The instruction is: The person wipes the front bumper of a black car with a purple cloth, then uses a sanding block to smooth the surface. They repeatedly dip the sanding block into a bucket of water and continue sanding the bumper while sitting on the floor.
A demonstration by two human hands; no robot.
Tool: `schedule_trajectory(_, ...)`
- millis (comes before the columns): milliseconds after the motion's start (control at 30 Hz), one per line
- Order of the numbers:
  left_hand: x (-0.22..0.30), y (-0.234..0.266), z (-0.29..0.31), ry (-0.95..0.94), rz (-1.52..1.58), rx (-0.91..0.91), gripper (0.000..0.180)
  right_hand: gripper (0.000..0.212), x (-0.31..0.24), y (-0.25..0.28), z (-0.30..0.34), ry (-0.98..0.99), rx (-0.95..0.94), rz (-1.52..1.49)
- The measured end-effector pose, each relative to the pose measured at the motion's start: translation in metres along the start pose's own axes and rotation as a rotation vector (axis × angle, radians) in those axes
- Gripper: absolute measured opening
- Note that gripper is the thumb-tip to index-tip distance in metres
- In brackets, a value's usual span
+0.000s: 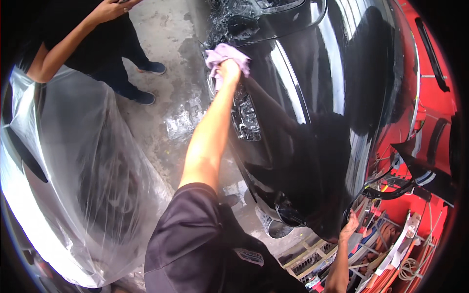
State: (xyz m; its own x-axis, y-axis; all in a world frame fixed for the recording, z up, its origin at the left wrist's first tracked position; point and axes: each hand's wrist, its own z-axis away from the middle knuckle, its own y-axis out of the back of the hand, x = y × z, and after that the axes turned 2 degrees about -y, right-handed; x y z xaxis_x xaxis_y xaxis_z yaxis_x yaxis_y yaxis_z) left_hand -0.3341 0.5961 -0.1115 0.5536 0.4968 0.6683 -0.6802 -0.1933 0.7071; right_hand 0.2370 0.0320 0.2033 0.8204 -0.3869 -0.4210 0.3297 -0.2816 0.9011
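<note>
My left hand (228, 71) is closed on a pale lilac cloth (227, 52), pressed against the left edge of a glossy black car body (288, 141). The cloth bunches around the fingers, and that arm is stretched far forward. Beneath the wrist, an opening (247, 117) in the bodywork shows rough, shiny parts inside. At the lower right, my right hand (349, 227) has its fingers curled against the car's near right edge, partly hidden. Light streaks and dark reflections run across the black paint.
On the left stands another car under clear plastic sheeting (73, 185). A person in dark clothes (112, 63) stands beyond it on the stained concrete floor (161, 29). Racks with hoses and loose parts (386, 239) sit at the lower right, before a red wall (435, 102).
</note>
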Motion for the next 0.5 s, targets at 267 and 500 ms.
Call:
schedule_trajectory(267,0.038,-0.024,0.103,-0.022,0.386,0.165,0.072,0.049,0.042,0.013,0.042,-0.131,0.02,0.094)
schedule_trajectory(500,0.067,0.071,0.427,-1.052,0.327,-0.167,0.061,0.053,0.049,0.016,0.031,-0.069,-0.005,0.132)
